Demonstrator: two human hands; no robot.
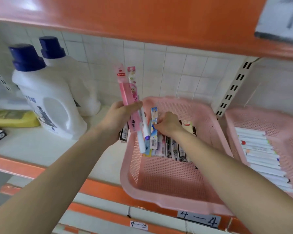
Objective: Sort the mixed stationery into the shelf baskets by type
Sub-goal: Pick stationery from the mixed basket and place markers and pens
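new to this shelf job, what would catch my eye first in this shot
At the centre, the left hand grips a bundle of pink stationery packs pointing upward. Beside it, the right hand pinches a blue-patterned pack over the pink basket. Two white detergent bottles with blue caps stand on the shelf to the left.

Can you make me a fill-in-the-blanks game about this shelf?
The left hand grips a bunch of mostly ____ packs.
The two white bottles have ____ caps.
The pens in the right basket are ____.
The right hand pinches a pack over the basket labelled 4-____.
Answers: pink, blue, white, 4.
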